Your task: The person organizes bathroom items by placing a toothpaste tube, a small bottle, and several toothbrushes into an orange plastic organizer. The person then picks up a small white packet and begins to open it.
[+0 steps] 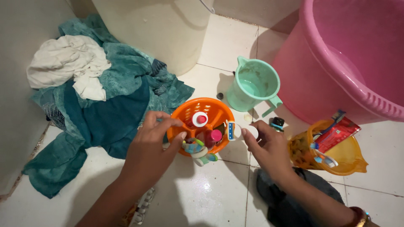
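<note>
The left hand [151,141] pinches the near-left rim of the round orange basket [212,110], standing upright and open-topped; the right hand [269,147] pinches a white disc [251,132].

Both forearms are bare, with no sleeves in view. The left hand [148,149] carries no ring or band that shows. The right hand [269,149] is likewise unadorned; a red and gold bangle [359,216] encircles its wrist.
</note>
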